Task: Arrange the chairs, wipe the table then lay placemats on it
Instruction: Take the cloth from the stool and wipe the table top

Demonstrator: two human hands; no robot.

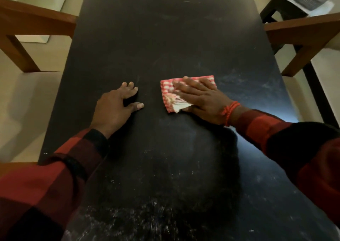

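The tabletop is dark and dusty. The right hand lies flat and open on a folded red checked cloth, pressing it down. The left hand rests empty beside it, fingers spread. Wooden chairs stand at both sides.

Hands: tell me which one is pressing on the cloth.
The right hand, the one with the red thread band at its wrist, lies flat on the folded red-checked cloth. The left hand rests bare on the black table, beside the cloth.
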